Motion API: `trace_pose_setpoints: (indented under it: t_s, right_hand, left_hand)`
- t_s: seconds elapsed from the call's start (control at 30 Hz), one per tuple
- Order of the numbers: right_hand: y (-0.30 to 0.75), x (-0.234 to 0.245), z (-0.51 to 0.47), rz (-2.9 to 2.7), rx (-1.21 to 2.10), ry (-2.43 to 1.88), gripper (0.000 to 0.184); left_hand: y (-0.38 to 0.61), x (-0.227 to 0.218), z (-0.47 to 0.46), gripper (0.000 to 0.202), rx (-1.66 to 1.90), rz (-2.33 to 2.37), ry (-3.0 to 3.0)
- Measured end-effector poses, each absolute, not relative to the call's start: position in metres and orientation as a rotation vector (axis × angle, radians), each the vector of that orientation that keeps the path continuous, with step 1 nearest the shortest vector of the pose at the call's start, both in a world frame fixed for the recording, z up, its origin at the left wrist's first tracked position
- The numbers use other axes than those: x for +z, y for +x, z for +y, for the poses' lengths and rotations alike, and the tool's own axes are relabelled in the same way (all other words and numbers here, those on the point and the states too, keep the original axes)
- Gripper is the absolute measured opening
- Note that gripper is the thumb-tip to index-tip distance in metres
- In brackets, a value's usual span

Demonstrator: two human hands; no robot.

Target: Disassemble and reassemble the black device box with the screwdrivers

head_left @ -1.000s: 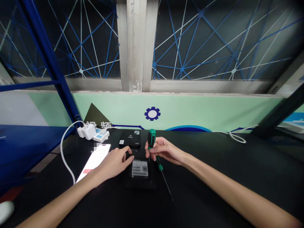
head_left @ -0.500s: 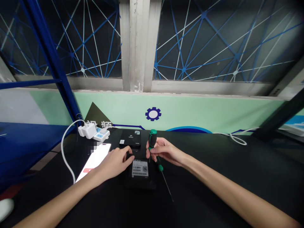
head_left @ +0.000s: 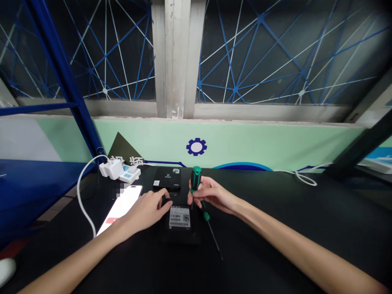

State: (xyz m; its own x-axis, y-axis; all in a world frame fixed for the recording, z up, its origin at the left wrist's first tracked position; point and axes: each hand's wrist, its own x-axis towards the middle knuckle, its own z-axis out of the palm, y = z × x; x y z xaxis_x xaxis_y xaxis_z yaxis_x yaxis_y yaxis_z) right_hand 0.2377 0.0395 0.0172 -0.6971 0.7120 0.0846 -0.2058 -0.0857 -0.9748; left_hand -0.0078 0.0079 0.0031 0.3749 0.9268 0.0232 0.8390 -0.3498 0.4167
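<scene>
head view: on the black worktop (head_left: 275,232), near its far edge, the right hand (head_left: 214,197) pinches a green-and-black screwdriver (head_left: 196,179) upright between thumb and fingers, its thin shaft slanting toward the near edge. the left hand (head_left: 147,211) reaches in from the left, fingertips (head_left: 167,206) down at the upper left corner of a black device (head_left: 180,234); whether they grip it, i cannot tell. the device lies mid-worktop between the hands, with a white label (head_left: 179,217) carrying a barcode, a qr code and print too small to read. beyond it lies a black box (head_left: 167,179) with a white sticker and small logo. left of the hands are a lit phone (head_left: 119,210), a white charger (head_left: 112,169) and a white power strip (head_left: 130,174).
</scene>
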Motion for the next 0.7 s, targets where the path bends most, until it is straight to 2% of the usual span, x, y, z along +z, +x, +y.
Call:
trace_pose_setpoints:
  t_s: [0.17,0.43,0.7]
  right_hand:
    - [0.2384,0.0175,0.0397,-1.589,1.83,-0.576,0.014]
    - [0.2372,0.0179,0.0388,-1.588,1.842,-0.538,0.023]
    - [0.2361,0.0173,0.0396,-1.571,1.83,-0.594,0.016]
  left_hand:
    - [-0.0074,0.0043,0.0073,0.032,0.357,1.538,2.296]
    - [-0.0064,0.0082,0.0055,0.032,0.339,1.55,2.292]
    - [-0.0071,0.0094,0.0051,0.032,0.324,1.55,2.298]
